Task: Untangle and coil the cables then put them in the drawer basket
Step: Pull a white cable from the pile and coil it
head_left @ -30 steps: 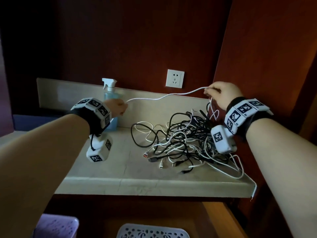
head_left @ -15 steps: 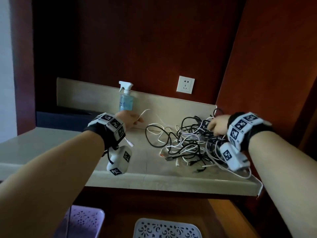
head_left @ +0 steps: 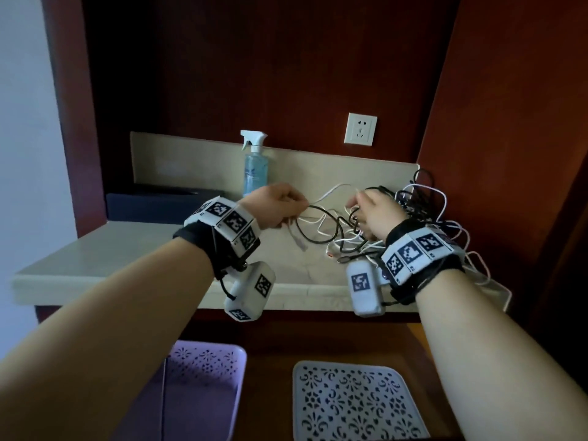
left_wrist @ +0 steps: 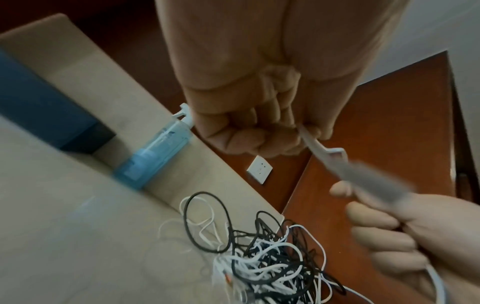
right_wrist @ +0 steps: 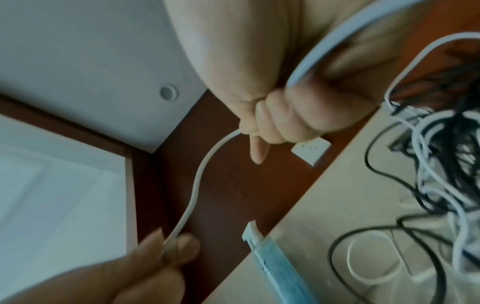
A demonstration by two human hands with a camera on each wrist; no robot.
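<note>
A tangle of black and white cables (head_left: 416,218) lies on the right of the stone counter (head_left: 133,249). One white cable (head_left: 334,190) arches between my hands above the counter. My left hand (head_left: 280,205) pinches one end of it, and its plug end dangles below. In the right wrist view my right hand (right_wrist: 280,123) is curled round the same white cable (right_wrist: 200,174), a short way from the left fingers (right_wrist: 182,246). The cable's far length runs back into the tangle (left_wrist: 259,257). A purple basket (head_left: 203,377) and a white basket (head_left: 353,405) sit below the counter.
A blue spray bottle (head_left: 254,167) stands against the backsplash behind my left hand. A wall socket (head_left: 360,128) is above the cables. A dark box (head_left: 165,205) sits at the back left. A red-brown wooden panel (head_left: 509,154) closes the right side.
Both hands have lifted off the counter and come close together. My right hand left the cable pile and now grips the white cable near my left hand.
</note>
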